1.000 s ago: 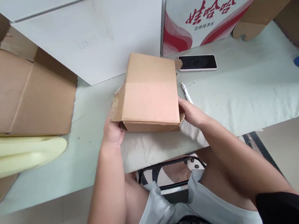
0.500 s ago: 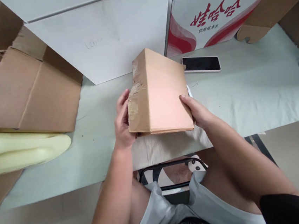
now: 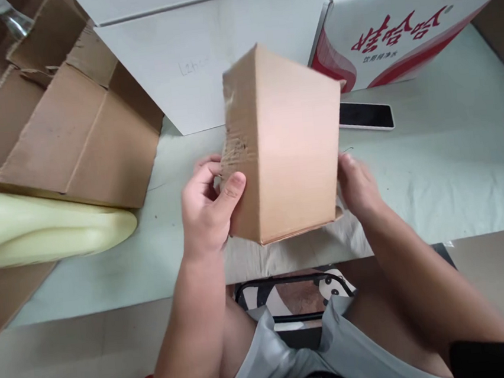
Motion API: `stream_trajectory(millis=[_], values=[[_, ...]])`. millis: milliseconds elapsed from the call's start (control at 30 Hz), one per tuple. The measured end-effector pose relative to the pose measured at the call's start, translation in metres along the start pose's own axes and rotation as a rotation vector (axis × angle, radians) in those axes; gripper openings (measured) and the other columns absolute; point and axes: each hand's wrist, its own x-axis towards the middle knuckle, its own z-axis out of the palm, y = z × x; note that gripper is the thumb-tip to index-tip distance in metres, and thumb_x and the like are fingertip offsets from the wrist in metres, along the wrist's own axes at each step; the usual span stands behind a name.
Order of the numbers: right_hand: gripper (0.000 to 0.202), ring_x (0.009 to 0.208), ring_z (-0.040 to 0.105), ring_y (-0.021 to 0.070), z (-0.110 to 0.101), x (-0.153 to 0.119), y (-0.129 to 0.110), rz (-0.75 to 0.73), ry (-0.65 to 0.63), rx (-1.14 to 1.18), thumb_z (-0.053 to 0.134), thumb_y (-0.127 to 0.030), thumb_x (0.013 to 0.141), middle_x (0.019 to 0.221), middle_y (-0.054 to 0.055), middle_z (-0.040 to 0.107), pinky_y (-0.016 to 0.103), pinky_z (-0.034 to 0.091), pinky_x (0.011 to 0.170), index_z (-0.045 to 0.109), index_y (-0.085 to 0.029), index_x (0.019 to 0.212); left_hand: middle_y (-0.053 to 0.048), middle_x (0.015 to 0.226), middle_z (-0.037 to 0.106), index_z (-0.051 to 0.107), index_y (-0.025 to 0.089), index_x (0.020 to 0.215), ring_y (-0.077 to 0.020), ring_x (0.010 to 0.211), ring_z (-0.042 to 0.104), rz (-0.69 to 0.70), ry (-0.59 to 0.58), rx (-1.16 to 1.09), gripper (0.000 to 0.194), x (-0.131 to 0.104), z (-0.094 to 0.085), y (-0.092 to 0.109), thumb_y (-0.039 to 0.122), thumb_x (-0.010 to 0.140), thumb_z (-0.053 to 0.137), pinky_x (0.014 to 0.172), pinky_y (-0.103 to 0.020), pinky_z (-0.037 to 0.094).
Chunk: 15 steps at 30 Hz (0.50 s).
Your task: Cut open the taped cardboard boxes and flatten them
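A small brown cardboard box [image 3: 297, 149] is tilted above the cloth-covered table, with wrinkled clear tape along its left side. My left hand [image 3: 207, 208] grips that side, thumb pressed on the cardboard and fingers curled behind. At the opposite edge is my right hand [image 3: 359, 184], slightly blurred, with its fingers curled in against the box's right side; its fingertips are partly hidden. A flap edge sticks out at the lower right corner beside that hand. Just behind the box lies a phone [image 3: 366, 115] with a dark screen, its left end covered by the box.
A large white box [image 3: 156, 73] and a white-and-red carton [image 3: 398, 38] stand at the back. On the left are an open brown carton [image 3: 81, 134] and a pale yellow smooth object [image 3: 55, 226]. The table's pale green cloth [image 3: 438, 177] reaches the front edge.
The box has been raised and turned, showing more of its taped left side. My left thumb has come onto that side. My right thumb has slid off the front face to the right edge.
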Motion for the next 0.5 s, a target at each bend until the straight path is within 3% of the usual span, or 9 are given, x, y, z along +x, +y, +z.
stream_trajectory(millis=[100,233,300,367,500], values=[[0.037,0.101,0.069,0.0320,-0.008,0.010,0.006,0.042,0.208,-0.441,0.057,-0.053,0.089,0.112,0.015,0.073,0.051,0.054,0.096,0.068,-0.022,0.104,-0.006,0.106,0.061,0.060,0.023,0.074,-0.0260,0.118,0.063,0.342,0.070,0.205,0.043,-0.006,-0.010,0.020,0.057,0.083,0.084,0.107,-0.043,0.054],[0.052,0.109,0.066,0.0386,-0.014,0.016,0.017,0.140,0.133,-0.822,0.064,-0.040,0.083,0.120,0.022,0.071,0.052,0.052,0.093,0.063,-0.016,0.129,-0.007,0.110,0.060,0.059,0.024,0.079,-0.0282,0.121,0.060,0.578,0.104,0.471,0.034,-0.010,-0.016,0.028,0.048,0.085,0.083,0.123,-0.053,0.046],[0.048,0.103,0.068,0.0374,-0.015,0.016,0.017,0.159,0.084,-0.845,0.060,-0.035,0.084,0.109,0.019,0.074,0.049,0.053,0.090,0.065,-0.016,0.127,-0.008,0.111,0.061,0.060,0.025,0.081,-0.0299,0.121,0.060,0.625,0.092,0.570,0.030,-0.010,-0.015,0.027,0.044,0.085,0.082,0.126,-0.057,0.043],[0.034,0.090,0.069,0.0333,-0.015,0.016,0.011,0.171,0.074,-0.790,0.059,-0.032,0.082,0.093,0.014,0.074,0.046,0.052,0.085,0.070,-0.018,0.111,-0.009,0.113,0.063,0.061,0.025,0.081,-0.0322,0.123,0.061,0.666,0.082,0.624,0.024,-0.011,-0.012,0.027,0.038,0.085,0.081,0.127,-0.060,0.042],[0.014,0.057,0.056,0.0205,-0.016,0.006,-0.021,0.143,0.136,-0.366,0.063,-0.037,0.078,0.062,0.000,0.059,0.036,0.046,0.061,0.065,-0.025,0.083,-0.010,0.117,0.066,0.064,0.027,0.079,-0.0363,0.126,0.061,0.697,0.075,0.671,0.018,-0.014,-0.006,0.027,0.030,0.082,0.081,0.124,-0.064,0.044]])
